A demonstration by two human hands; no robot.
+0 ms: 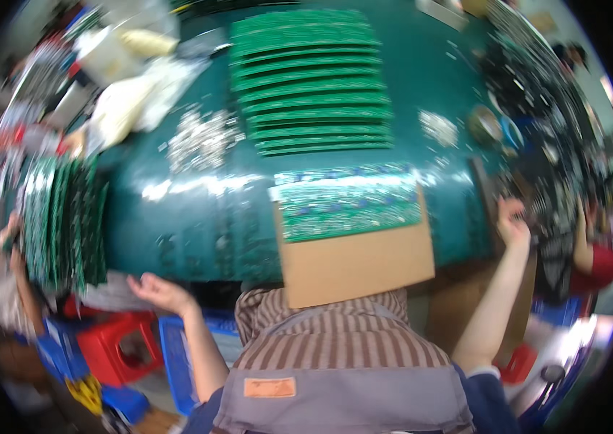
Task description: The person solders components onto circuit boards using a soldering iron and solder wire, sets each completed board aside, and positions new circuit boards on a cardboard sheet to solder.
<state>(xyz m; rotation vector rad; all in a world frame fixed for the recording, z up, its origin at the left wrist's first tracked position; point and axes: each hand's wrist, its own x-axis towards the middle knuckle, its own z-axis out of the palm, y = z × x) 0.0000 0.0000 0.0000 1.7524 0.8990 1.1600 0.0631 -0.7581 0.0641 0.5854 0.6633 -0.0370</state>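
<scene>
A green circuit board with small parts on it lies across a brown cardboard sheet, which juts over the table's near edge above my lap. Off to the left, below the table edge, my left hand is held out with its fingers apart and nothing visible in it. My right hand is at the right end of the table, by a dark strip and a dark heap of items. Its fingers are curled together; blur hides whatever they may hold. Neither hand touches the board.
Green boards stand in a row at the far middle, more boards upright at the left. Two piles of small pale parts flank the far row. Tape rolls sit right. Co-workers are at both sides; a red stool stands lower left.
</scene>
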